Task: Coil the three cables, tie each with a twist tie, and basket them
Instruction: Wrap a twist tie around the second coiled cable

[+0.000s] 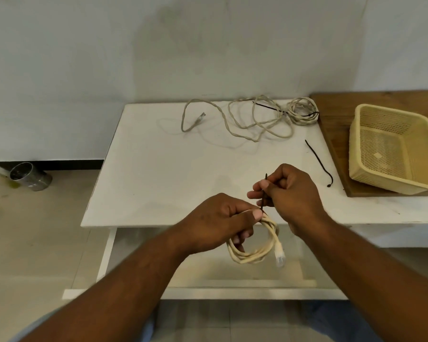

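My left hand (218,222) grips a coiled cream cable (255,254) just past the table's front edge; its clear plug hangs down at the right. My right hand (288,191) pinches a dark twist tie (263,193) that stands upright where it meets the top of the coil. At the back of the white table (158,169) lies a loose cream cable (245,122), and beside it a small bundled cable (303,111) with a dark tie across it. Another twist tie (319,161) lies flat near the table's right side. The yellow mesh basket (356,169) holds nothing.
The basket rests tilted on a wooden board (331,114) at the right. A metal can (31,176) lies on the floor to the left, by the wall. Under the table top a white frame and lower shelf show.
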